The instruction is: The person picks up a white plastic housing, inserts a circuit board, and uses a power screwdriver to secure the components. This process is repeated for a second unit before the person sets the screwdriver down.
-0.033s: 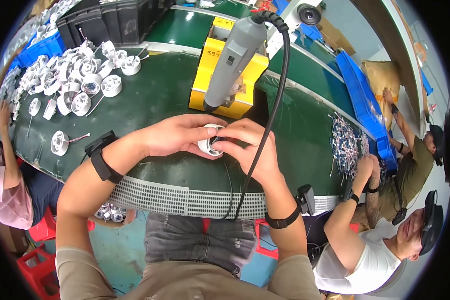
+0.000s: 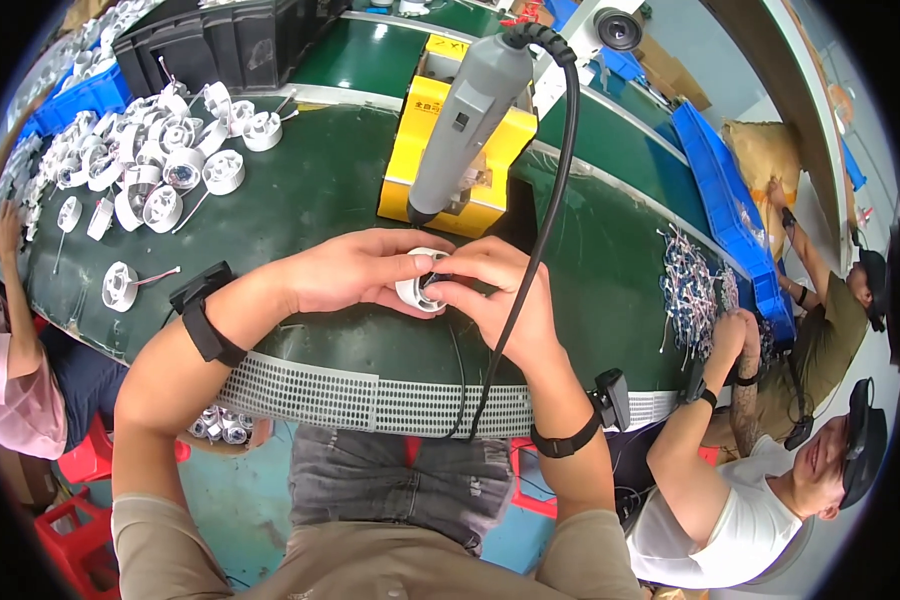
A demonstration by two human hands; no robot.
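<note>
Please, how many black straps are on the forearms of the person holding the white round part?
2: one black strap around the left forearm, another black strap around the right forearm. None seems hidden.

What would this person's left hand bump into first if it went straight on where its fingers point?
Probably the right hand, whose fingers reach the white round part that the left hand holds; the depth between them is unclear.
</note>
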